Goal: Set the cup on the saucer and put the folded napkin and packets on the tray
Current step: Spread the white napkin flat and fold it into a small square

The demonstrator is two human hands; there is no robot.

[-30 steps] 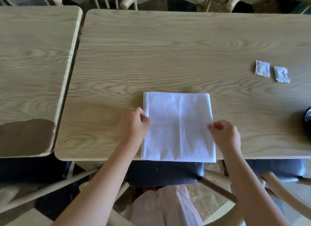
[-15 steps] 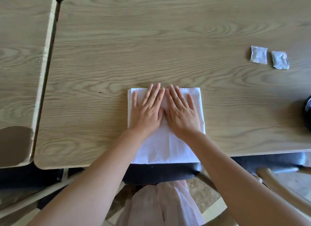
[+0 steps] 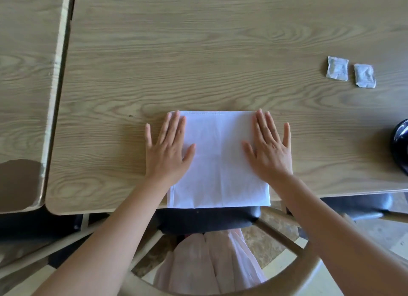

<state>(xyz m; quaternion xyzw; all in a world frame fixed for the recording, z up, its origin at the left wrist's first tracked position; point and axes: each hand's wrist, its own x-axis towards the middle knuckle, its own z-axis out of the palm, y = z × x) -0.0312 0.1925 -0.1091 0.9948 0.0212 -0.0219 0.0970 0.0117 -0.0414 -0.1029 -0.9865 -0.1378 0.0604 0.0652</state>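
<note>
A white folded napkin (image 3: 218, 161) lies flat at the near edge of the wooden table (image 3: 198, 64), its near side slightly over the edge. My left hand (image 3: 167, 152) presses flat on the napkin's left edge, fingers spread. My right hand (image 3: 270, 150) presses flat on its right edge in the same way. Two small white packets (image 3: 337, 68) (image 3: 364, 75) lie side by side at the far right of the table. A dark round object (image 3: 401, 145) is cut off at the right edge; I cannot tell what it is. No cup, saucer or tray shows.
A second wooden table (image 3: 26, 86) stands to the left across a narrow gap, with a worn brown patch at its near corner. A chair with a dark seat (image 3: 205, 218) and a curved wooden back is tucked under the table in front of me.
Both hands went from pinching the napkin's sides to pressing flat at its middle, then slid apart to its left and right edges. The camera has moved closer to the table.
</note>
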